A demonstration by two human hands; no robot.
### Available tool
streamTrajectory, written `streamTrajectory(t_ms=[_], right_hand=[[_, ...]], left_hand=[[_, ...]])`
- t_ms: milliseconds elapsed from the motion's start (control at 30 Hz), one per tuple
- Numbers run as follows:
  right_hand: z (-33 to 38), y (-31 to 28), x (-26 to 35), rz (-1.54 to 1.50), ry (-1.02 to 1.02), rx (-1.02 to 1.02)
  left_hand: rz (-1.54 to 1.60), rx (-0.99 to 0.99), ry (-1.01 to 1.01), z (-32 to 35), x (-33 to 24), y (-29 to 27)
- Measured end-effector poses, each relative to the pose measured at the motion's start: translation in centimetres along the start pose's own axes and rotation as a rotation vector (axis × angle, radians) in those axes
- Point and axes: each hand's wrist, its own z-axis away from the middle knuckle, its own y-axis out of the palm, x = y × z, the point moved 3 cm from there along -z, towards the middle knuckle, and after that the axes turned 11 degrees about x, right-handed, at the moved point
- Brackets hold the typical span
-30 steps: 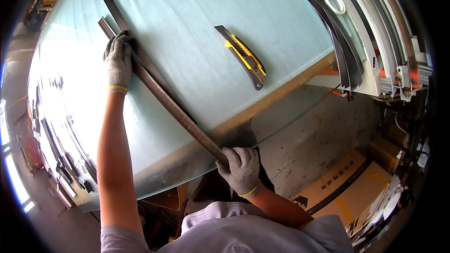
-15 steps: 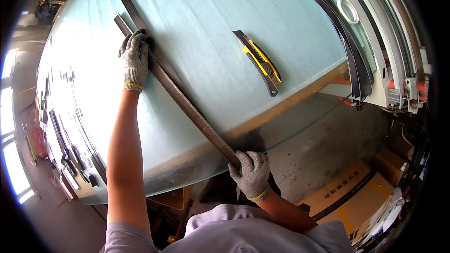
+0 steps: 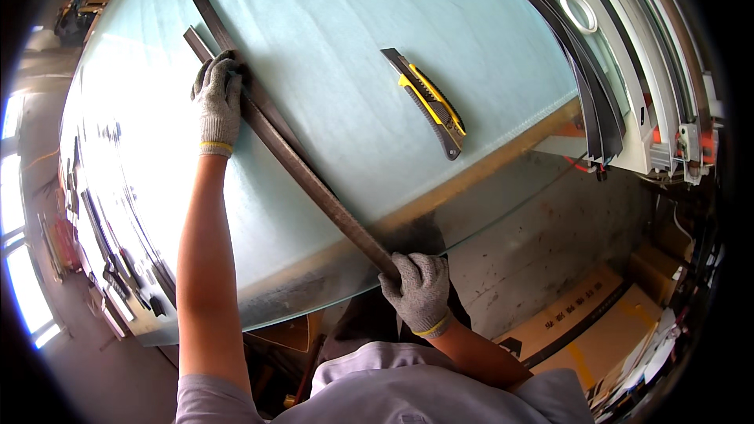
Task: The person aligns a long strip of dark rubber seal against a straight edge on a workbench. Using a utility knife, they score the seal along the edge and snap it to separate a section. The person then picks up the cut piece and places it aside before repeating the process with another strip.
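Note:
A long dark metal-looking strip (image 3: 316, 184) lies slantwise over the glass-topped table, its near end past the table's front edge. My right hand (image 3: 421, 289), in a grey knit glove, is wrapped round that near end. My left hand (image 3: 217, 94), gloved alike, is closed over the strip's far part, with the fingertips partly hidden. A second dark flat strip (image 3: 206, 8) lies alongside and reaches farther up the table. To the right rests a yellow-and-black utility knife (image 3: 432, 106), its blade end pointing away; neither hand touches it.
Pale green glass (image 3: 330, 47) overhangs the table's front edge. Dark strips (image 3: 585, 94) and long pale profiles stand at the right, beside a white tape ring (image 3: 579, 12). Several thin tools lie along the left edge. A flat cardboard box (image 3: 565, 330) sits low at the right.
The whole view has shifted slightly, so the table and knife appear a little farther left. Both hands keep their hold on the strip, with little movement along it.

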Motion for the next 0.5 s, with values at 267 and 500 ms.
streamTrajectory(t_ms=[267,500], right_hand=[[0.15,0.05,0.03,-0.002,0.001,0.007],[0.03,0.05,0.13,-0.004,0.003,-0.008]], left_hand=[[-0.024,-0.009,0.007,-0.04,0.52,0.29],[0.031,0.002,-0.030,0.01,0.52,0.25]])
